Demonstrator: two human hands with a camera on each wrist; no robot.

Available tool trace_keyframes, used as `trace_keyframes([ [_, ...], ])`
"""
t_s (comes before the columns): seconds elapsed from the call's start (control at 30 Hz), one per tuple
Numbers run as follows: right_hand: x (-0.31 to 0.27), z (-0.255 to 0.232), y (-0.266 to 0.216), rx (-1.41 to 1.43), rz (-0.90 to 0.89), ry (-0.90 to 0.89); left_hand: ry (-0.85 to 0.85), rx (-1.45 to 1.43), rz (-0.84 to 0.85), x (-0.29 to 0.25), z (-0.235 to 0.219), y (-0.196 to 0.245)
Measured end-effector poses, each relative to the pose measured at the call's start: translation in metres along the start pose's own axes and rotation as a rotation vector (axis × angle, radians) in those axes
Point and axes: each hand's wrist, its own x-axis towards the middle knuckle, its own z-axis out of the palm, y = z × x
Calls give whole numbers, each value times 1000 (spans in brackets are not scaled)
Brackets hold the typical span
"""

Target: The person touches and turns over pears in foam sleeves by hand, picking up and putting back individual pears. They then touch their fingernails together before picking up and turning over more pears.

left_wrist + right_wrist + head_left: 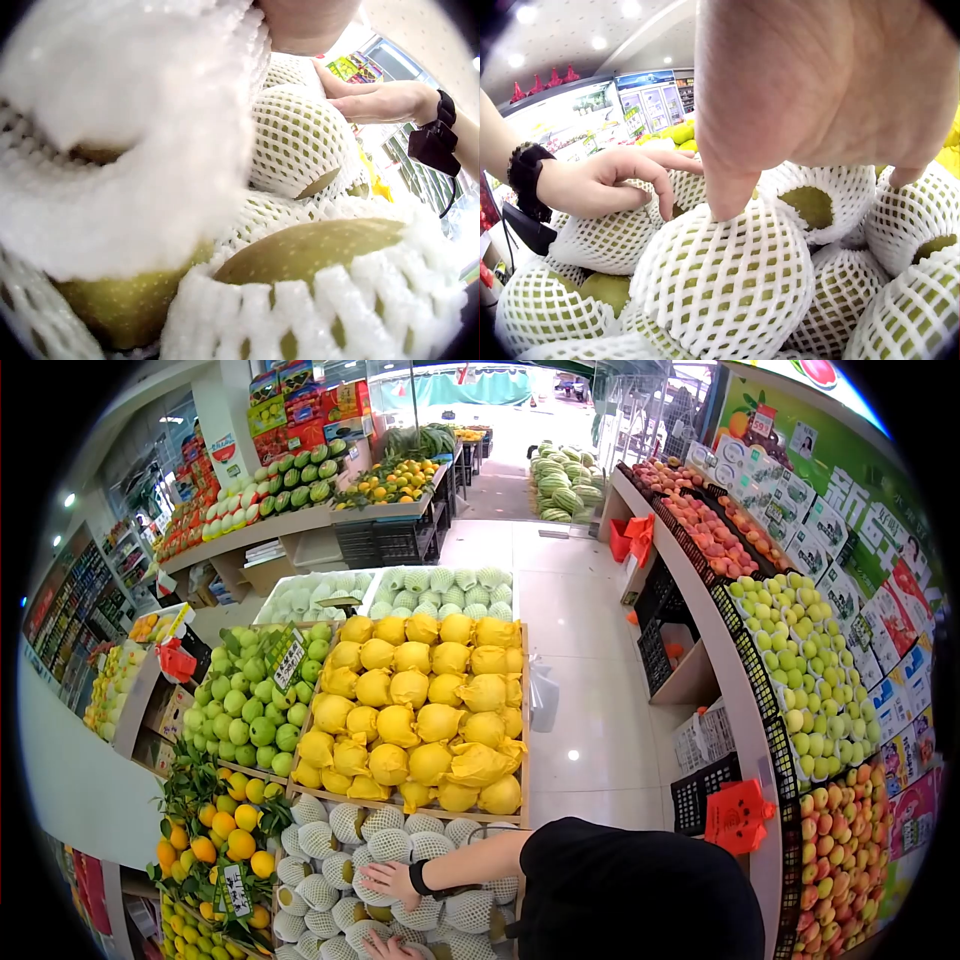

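Note:
Both hands rest on green, pale-speckled fruits in white foam nets. In the head view my right hand (392,881), a black band at its wrist, lies with fingers spread over the netted fruits (390,845). In the right wrist view that hand (817,90) looms from above; its thumb tip touches a netted fruit (727,281) and another fingertip meets a fruit (915,210) farther right. My left hand (607,180) lies beside it on a netted fruit (604,240), fingers loosely bent. Netted fruit (135,195) crowds close to the left wrist camera.
Yellow-wrapped fruits (410,690) fill the bin beyond the netted ones. Oranges with leaves (235,830) and green fruits (255,710) are alongside. A shelf with peaches (710,535), green fruits (800,670) and apples (840,860) runs along the other side of the tiled aisle (580,730).

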Motion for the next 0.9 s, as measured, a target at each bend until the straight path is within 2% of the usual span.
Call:
trace_keyframes([
  [0.37,-2,-3,-3,-9,8,-20,1,-40,-35,0,-4,5],
  [0.47,-4,-7,-3,-13,14,-36,15,-9,14,1,-7,6],
  [0.6,8,5,0,-18,19,17,21,-17,17,0,-4,1],
  [0.9,5,4,3,14,-2,1,27,-28,31,-1,5,-5],
])
